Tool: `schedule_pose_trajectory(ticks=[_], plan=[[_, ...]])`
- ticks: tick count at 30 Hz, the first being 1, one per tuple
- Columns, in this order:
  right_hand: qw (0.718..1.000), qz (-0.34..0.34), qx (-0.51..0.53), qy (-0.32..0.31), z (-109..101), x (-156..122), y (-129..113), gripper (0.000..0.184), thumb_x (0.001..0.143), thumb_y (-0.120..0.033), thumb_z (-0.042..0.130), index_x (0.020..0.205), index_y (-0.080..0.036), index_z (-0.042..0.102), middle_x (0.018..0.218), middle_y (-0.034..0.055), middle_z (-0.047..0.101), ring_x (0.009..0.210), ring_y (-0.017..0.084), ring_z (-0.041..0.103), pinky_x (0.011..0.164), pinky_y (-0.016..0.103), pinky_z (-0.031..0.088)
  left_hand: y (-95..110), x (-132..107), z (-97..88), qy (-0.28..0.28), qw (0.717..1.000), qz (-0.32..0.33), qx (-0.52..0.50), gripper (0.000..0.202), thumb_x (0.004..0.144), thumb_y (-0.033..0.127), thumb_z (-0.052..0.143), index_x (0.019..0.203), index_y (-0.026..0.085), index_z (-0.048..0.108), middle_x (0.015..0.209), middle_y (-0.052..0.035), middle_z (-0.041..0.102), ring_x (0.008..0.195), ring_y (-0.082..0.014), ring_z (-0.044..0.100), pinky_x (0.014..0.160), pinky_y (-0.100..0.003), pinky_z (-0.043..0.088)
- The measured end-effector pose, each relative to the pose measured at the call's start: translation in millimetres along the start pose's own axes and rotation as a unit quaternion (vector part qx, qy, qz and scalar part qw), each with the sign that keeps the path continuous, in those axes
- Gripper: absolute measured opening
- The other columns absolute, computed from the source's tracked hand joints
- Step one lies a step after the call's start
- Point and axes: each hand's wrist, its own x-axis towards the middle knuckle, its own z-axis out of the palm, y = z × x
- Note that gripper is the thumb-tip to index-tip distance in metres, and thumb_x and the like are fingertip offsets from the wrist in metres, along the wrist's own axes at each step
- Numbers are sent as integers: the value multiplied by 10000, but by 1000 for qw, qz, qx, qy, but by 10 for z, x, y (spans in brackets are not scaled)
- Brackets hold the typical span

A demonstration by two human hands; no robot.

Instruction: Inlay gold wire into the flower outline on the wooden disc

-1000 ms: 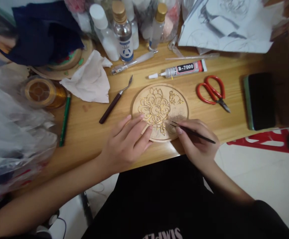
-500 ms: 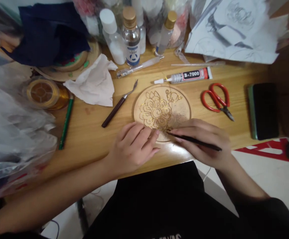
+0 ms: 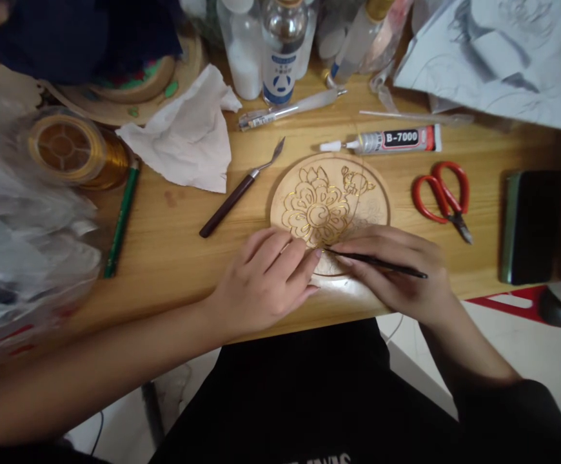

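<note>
Right at the near edge of the round wooden disc (image 3: 331, 200), the fingers (image 3: 358, 248) of the right hand (image 3: 396, 274) pinch a thin black tool (image 3: 382, 262), whose tip points left onto the gold wire flower pattern (image 3: 316, 212) laid on the disc. The left hand (image 3: 265, 283) lies palm down just beside it, fingers (image 3: 287, 248) loosely curled and holding nothing, with their tips resting on the disc's lower left rim close to the tool's tip. The disc itself lies flat on the wooden table (image 3: 174, 238), near the front edge and between the two hands and the clutter behind.

To the left of the disc lies a palette knife (image 3: 239, 190) with a dark handle, its blade pointing up toward a crumpled white tissue (image 3: 188, 138). Behind the disc lies a tube of B-7000 glue (image 3: 391, 138), cap to the left. Red-handled scissors (image 3: 442, 196) lie to the right, and a dark phone (image 3: 529, 225) further right. A spool of gold wire (image 3: 68, 148) and a green pencil (image 3: 122, 219) sit well apart on the left, and several bottles (image 3: 278, 51) stand along the back.
</note>
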Motion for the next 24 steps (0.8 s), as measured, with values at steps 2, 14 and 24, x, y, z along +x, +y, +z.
schedule_pose_trajectory(ticks=[2, 14, 24], plan=[[1000, 5, 5, 0, 10, 6, -1, 151, 865, -133, 657, 991, -201, 704, 857, 49, 742, 790, 159, 714, 701, 281, 603, -3, 5, 3, -1, 1000, -1, -4, 262, 931, 314, 582, 1073, 121, 688, 968, -102, 670, 979, -246, 608, 886, -406, 517], [999, 40, 28, 12, 40, -21, -12, 160, 858, -128, 658, 986, -209, 709, 868, 46, 740, 793, 160, 715, 686, 275, 599, 6, 11, 11, -5, 999, -20, -41, 233, 896, 236, 625, 1069, 90, 682, 915, -98, 646, 963, -245, 591, 896, -416, 507], [998, 44, 36, 26, 87, -32, -11, 157, 846, -105, 662, 966, -198, 699, 845, 49, 730, 769, 153, 704, 675, 278, 593, 14, 40, 24, 16, 999, -25, -20, 175, 907, 224, 612, 1000, 107, 702, 848, -65, 630, 905, -216, 581, 884, -377, 519]])
